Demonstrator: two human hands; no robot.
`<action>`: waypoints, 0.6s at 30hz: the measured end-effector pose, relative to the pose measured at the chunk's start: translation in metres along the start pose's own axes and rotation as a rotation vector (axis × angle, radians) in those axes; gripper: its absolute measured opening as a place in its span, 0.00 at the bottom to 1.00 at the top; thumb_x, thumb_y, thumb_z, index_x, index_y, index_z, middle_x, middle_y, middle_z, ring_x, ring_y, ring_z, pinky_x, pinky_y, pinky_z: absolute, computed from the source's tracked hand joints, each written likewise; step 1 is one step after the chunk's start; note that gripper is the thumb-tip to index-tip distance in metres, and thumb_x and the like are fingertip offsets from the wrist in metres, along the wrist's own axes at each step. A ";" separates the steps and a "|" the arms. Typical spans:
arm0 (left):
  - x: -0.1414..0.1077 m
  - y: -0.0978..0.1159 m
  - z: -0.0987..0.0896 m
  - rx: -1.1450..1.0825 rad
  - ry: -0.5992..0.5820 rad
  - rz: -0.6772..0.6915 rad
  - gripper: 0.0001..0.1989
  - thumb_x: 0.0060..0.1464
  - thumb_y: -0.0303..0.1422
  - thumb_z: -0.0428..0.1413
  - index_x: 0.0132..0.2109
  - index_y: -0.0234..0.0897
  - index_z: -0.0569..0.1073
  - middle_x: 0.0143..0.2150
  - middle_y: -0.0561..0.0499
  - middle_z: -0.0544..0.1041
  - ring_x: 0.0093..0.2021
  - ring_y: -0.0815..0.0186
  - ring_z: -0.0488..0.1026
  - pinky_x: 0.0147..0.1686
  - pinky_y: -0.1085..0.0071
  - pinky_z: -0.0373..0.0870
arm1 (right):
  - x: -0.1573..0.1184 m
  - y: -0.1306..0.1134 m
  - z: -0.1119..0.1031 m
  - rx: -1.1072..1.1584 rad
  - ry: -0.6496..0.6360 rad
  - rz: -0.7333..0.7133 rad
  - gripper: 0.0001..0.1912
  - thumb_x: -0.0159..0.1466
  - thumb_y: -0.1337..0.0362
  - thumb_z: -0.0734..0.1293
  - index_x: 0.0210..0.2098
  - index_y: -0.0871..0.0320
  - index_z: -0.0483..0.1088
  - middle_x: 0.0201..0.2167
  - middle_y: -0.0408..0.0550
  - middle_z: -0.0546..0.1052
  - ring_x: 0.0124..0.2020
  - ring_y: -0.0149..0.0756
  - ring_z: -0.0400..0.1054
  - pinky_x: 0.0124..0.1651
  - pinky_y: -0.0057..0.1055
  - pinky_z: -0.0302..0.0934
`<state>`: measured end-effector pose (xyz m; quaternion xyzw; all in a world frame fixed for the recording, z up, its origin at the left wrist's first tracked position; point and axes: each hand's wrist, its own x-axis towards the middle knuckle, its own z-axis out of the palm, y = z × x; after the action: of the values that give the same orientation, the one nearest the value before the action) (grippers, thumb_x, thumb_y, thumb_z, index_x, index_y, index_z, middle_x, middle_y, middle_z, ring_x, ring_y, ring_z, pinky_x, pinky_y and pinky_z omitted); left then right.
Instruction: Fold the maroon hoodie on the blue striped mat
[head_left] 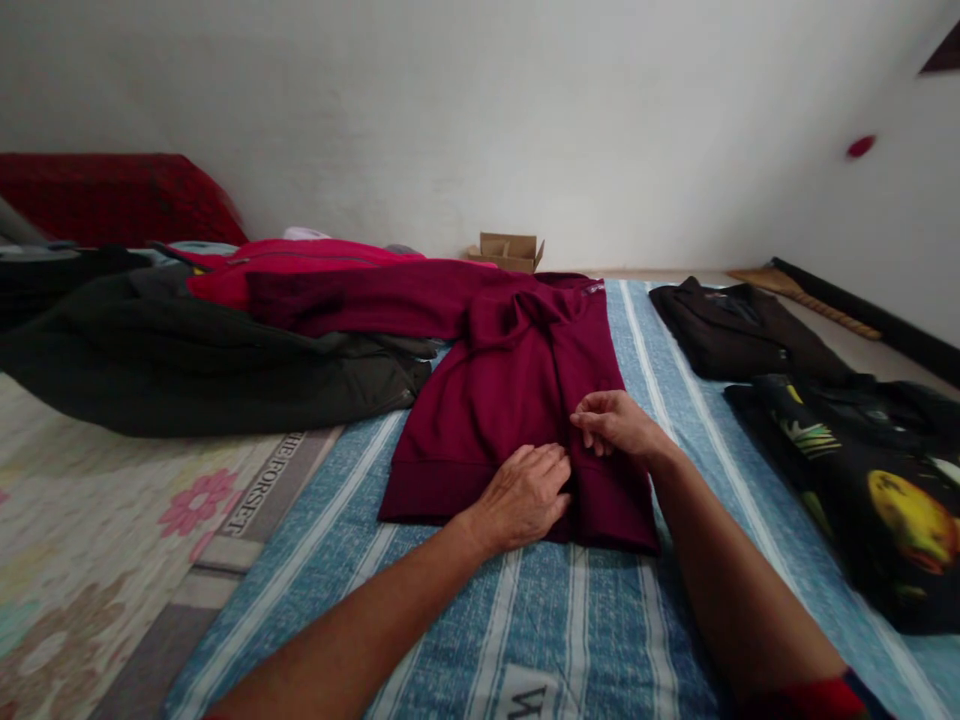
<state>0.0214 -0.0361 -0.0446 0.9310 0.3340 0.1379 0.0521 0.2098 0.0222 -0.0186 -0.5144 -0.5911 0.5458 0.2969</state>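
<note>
A maroon sweatshirt (517,390) lies spread on the blue striped cloth, its ribbed hem towards me and one sleeve stretched out to the left. My left hand (525,495) rests flat on the hem, fingers extended and pressing the fabric. Just above it to the right, my right hand (611,425) is over the sweatshirt beside a lengthwise fold. Its thumb and fingers are curled together in a pinch. Whatever is between those fingertips, if anything, is too small to make out.
Dark green clothing (225,370) and a bright pink-red garment (300,255) lie at left. Right are a folded dark brown garment (750,325) and a black printed garment (862,480). An open cardboard box (510,250) stands by the wall. Striped cloth (435,620) overlaps a floral mat (135,530).
</note>
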 end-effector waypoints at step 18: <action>-0.007 0.006 -0.001 0.049 -0.048 -0.036 0.14 0.59 0.33 0.49 0.50 0.34 0.69 0.59 0.40 0.66 0.61 0.56 0.59 0.57 0.54 0.57 | -0.095 0.050 0.049 -0.600 0.450 -0.658 0.16 0.59 0.55 0.65 0.44 0.56 0.70 0.48 0.55 0.72 0.51 0.45 0.64 0.53 0.44 0.59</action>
<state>0.0194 -0.0451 -0.0438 0.9289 0.3525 0.1063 0.0400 0.2072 -0.0887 -0.0570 -0.4686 -0.7743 0.1045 0.4123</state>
